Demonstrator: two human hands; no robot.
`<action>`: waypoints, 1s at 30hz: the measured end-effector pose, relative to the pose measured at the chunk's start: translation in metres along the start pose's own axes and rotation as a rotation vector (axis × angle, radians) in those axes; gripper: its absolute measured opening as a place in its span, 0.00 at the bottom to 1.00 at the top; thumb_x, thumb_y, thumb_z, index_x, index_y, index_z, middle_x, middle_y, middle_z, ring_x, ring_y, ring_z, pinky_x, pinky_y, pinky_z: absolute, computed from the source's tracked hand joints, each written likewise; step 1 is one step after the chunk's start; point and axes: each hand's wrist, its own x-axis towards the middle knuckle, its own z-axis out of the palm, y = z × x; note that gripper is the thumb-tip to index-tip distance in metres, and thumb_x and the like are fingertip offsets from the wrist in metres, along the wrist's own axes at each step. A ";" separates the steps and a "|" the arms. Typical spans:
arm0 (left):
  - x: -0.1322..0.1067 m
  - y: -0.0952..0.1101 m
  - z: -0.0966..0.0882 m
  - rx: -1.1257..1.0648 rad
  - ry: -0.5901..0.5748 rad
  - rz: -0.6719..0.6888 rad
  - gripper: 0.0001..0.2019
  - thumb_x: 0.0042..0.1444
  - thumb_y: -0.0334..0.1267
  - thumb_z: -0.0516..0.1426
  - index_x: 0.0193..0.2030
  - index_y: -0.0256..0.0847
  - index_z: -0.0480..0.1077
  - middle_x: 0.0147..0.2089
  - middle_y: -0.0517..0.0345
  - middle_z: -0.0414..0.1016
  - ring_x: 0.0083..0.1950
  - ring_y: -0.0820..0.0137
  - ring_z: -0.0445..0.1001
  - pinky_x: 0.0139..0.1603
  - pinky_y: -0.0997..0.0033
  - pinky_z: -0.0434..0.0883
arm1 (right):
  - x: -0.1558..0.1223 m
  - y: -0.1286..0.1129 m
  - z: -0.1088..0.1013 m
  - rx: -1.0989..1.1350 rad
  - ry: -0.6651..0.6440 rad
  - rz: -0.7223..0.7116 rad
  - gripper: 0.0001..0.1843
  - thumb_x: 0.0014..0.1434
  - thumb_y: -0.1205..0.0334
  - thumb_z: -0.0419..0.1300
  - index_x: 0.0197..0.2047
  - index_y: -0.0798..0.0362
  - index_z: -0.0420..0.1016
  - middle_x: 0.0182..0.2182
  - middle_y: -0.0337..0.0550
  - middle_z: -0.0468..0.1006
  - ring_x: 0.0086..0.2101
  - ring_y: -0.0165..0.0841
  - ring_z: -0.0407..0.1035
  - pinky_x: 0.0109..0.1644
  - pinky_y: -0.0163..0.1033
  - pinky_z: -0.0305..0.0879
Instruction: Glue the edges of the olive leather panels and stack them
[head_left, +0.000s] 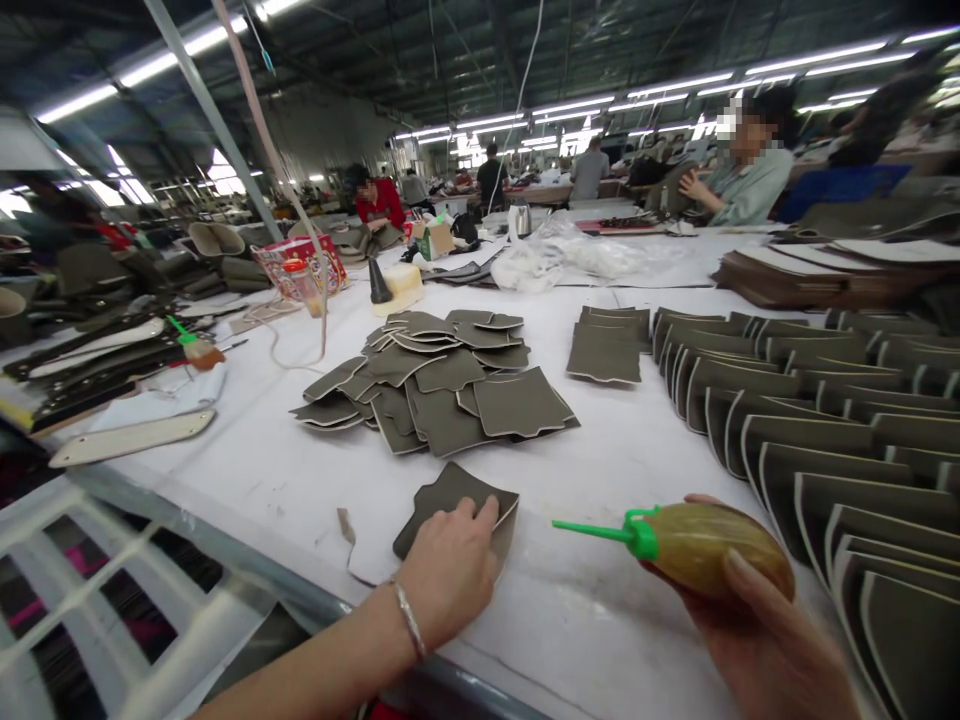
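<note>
My left hand (451,560) lies on a dark olive leather piece (442,497) near the table's front edge. Its index and middle fingers are apart and press on the piece from above; the thumb is hidden. At the right, the piece's pale underside shows beside the fingers. My right hand (757,620) is wrapped around a squeeze bottle (716,545) of amber liquid, held on its side. The bottle's thin green nozzle (592,530) points left toward the leather piece, apart from it. A narrow strip (346,528) lies left of the piece.
A loose heap of leather pieces (442,385) lies ahead on the white table (255,500). Overlapping rows of pieces (810,440) fill the right side, beside a small stack (604,350). Another green-nozzled bottle (201,352) stands left. A co-worker (750,180) is across the table.
</note>
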 end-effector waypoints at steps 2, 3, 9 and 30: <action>0.001 -0.011 -0.005 -0.054 0.006 0.094 0.29 0.58 0.31 0.46 0.67 0.40 0.61 0.46 0.44 0.74 0.44 0.53 0.75 0.47 0.54 0.70 | 0.000 0.002 0.000 -0.140 -0.077 -0.079 0.34 0.43 0.51 0.75 0.54 0.44 0.72 0.43 0.42 0.77 0.43 0.39 0.71 0.44 0.33 0.72; 0.001 -0.015 -0.007 -0.071 0.010 0.124 0.29 0.58 0.30 0.45 0.66 0.43 0.62 0.44 0.47 0.75 0.44 0.54 0.75 0.47 0.55 0.70 | 0.000 0.002 0.001 -0.219 -0.100 -0.132 0.35 0.44 0.50 0.75 0.55 0.44 0.71 0.42 0.41 0.77 0.41 0.37 0.71 0.43 0.30 0.71; 0.011 -0.023 -0.002 -0.051 0.076 0.107 0.27 0.58 0.32 0.45 0.65 0.48 0.64 0.42 0.48 0.75 0.38 0.55 0.75 0.42 0.57 0.70 | -0.005 -0.012 0.025 -0.734 -0.190 -0.452 0.35 0.45 0.47 0.73 0.54 0.44 0.68 0.45 0.41 0.73 0.40 0.41 0.71 0.43 0.35 0.69; 0.010 -0.024 0.003 0.037 0.143 0.099 0.23 0.62 0.39 0.46 0.63 0.49 0.64 0.43 0.55 0.75 0.37 0.58 0.77 0.37 0.58 0.74 | -0.005 -0.013 0.056 -1.123 -0.384 -0.681 0.25 0.57 0.45 0.66 0.54 0.41 0.65 0.45 0.39 0.73 0.39 0.39 0.73 0.43 0.41 0.69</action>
